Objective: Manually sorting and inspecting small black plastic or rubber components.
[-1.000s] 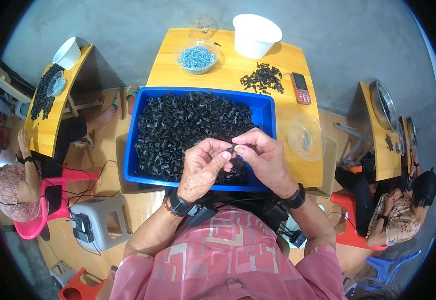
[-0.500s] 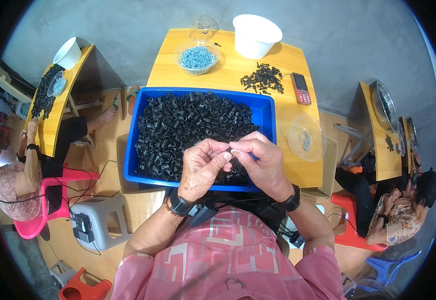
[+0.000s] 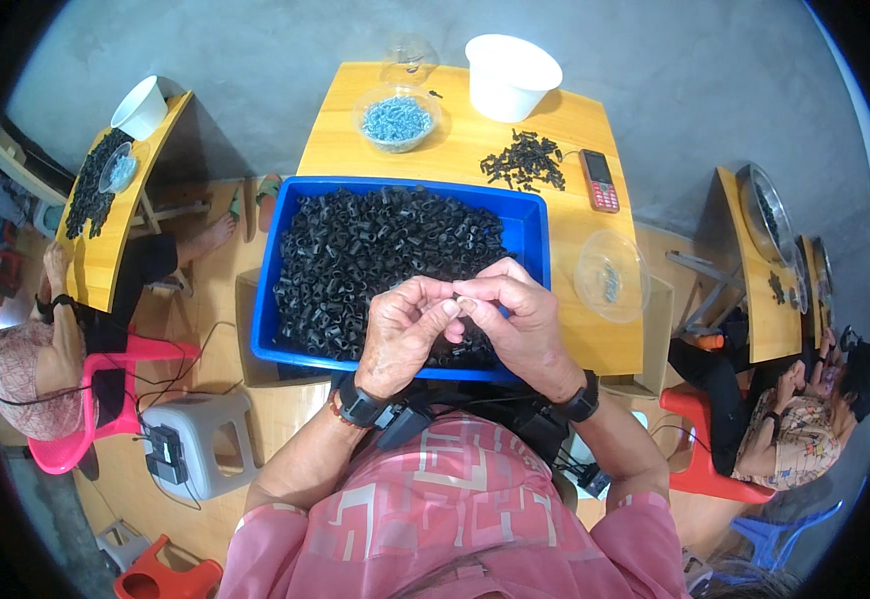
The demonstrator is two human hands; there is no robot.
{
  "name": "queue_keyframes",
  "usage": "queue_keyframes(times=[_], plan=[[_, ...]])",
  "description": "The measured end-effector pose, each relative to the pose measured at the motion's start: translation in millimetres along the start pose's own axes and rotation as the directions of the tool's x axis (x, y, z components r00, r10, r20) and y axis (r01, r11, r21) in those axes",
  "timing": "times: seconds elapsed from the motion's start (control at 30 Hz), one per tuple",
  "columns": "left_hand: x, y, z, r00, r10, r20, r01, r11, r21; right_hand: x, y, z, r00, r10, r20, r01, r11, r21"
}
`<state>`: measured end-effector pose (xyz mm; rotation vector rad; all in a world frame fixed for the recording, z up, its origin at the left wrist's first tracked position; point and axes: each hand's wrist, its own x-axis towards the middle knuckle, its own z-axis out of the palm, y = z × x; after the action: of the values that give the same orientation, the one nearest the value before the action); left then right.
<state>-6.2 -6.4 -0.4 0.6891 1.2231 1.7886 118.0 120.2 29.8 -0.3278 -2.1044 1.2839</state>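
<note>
My left hand [image 3: 402, 329] and my right hand [image 3: 517, 317] meet fingertip to fingertip over the near side of a blue tray [image 3: 541, 235]. Both are closed in a pinch. What sits between the fingers is mostly covered; only a small dark bit shows there. Black plastic clips [image 3: 380, 240] heap up inside the tray under my hands. Beyond it, a clear bowl [image 3: 398, 142] holds pale blue screws [image 3: 396, 117]. To the right of that bowl lies a loose pile of small black parts [image 3: 525, 160].
On the yellow table [image 3: 595, 329] stand a white tub [image 3: 513, 78], a red-and-black phone [image 3: 600, 181] and a clear dish [image 3: 613, 277] with a few screws. Co-workers sit at side tables, one left [image 3: 30, 379], one right [image 3: 790, 429]. A grey stool [image 3: 200, 439] stands at my left.
My hands stay pinched together in nearly the same place, with only slight finger movement. The view has shifted a little. The co-worker on the right has moved their arms.
</note>
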Motion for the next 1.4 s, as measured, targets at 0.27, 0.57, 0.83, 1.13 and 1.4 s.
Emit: queue_keyframes(times=[0.27,0.57,0.83,1.13,1.4], plan=[[0.1,-1.1,-3.4,0.998,-0.036,0.045,0.041,0.992,-0.117,8.7,-21.5,-19.9,0.967,0.090,0.240,-0.050,0.984,-0.170],[-2.0,2.7,2.3,0.999,-0.039,-0.010,0.040,0.995,0.089,17.9,-33.5,-16.4,0.900,-0.019,0.435,0.298,0.755,-0.584],[-5.4,6.7,3.2,1.000,-0.014,0.015,0.011,0.984,0.179,8.1,-20.8,-9.0,0.953,-0.065,0.295,0.232,0.783,-0.577],[-4.1,4.4,4.0,0.998,0.059,0.015,-0.061,0.965,0.254,2.0,-11.5,-5.6,0.939,-0.109,0.326,0.302,0.713,-0.633],[-5.7,5.8,1.2,0.997,0.071,0.040,-0.079,0.960,0.270,4.6,-16.9,-3.1,0.937,-0.062,0.343,0.271,0.750,-0.604]])
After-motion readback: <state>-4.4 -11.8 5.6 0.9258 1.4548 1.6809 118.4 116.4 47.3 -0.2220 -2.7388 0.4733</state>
